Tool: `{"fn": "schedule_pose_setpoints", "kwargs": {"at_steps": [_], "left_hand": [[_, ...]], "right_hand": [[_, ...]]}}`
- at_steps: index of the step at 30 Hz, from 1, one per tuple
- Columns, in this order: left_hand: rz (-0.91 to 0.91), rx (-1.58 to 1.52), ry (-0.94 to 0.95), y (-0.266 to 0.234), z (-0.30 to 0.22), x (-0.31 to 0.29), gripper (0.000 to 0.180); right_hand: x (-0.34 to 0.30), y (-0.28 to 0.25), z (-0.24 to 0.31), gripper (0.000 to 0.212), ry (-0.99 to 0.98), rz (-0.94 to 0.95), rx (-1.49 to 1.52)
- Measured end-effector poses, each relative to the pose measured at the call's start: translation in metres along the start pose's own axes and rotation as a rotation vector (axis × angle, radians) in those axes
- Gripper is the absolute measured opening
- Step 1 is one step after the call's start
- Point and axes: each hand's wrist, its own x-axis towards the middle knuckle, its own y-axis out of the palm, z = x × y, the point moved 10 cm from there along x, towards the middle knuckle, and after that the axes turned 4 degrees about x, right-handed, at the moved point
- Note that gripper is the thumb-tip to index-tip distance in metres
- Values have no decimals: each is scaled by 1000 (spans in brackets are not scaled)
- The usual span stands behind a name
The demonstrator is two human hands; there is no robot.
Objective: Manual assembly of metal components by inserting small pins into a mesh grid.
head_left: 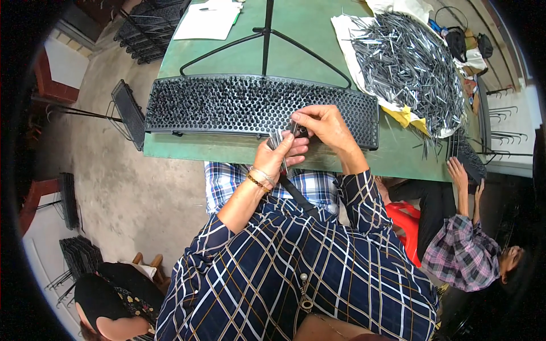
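Over the near edge of a long black perforated tray [359, 116], my two hands are close together. My left hand [274, 158] is closed around a bunch of thin dark, shiny strips [275, 140]. Thumb and forefinger of my right hand [331, 129] are pinched just above the left fingers, at the ends of a few dark pieces too small to tell apart. Across the tray's left and middle, many short dark pieces stand upright in the holes; towards its right end the holes show bare.
A large heap of dark strips [406, 62] lies on white and yellow sacking at the right of the green table [227, 148]. Behind the tray stands a black metal frame [266, 31]. Papers with a pen [209, 20] lie far left. A co-worker in plaid [463, 250] handles another black tray at right.
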Motion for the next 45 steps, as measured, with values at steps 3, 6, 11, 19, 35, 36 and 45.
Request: {"fn": "schedule_pose_setpoints", "kwargs": {"at_steps": [3, 6, 11, 19, 35, 36, 45], "left_hand": [[-55, 13, 35, -4, -4, 0, 20], [-63, -6, 43, -5, -4, 0, 17], [-76, 29, 45, -7, -3, 1, 22], [-102, -17, -8, -6, -2, -1, 28], [-52, -18, -61, -12, 8, -1, 26], [-54, -26, -66, -13, 8, -1, 26], [-69, -14, -78, -15, 8, -3, 26]], "right_hand": [[0, -7, 2, 22, 16, -62, -16], [0, -7, 3, 23, 11, -65, -17], [2, -7, -3, 24, 10, -51, -74], [10, -25, 40, 21, -260, -248, -42], [22, 5, 59, 10, -586, -144, -384], [23, 6, 60, 10, -586, -142, -377], [18, 23, 62, 10, -748, -73, -528]]}}
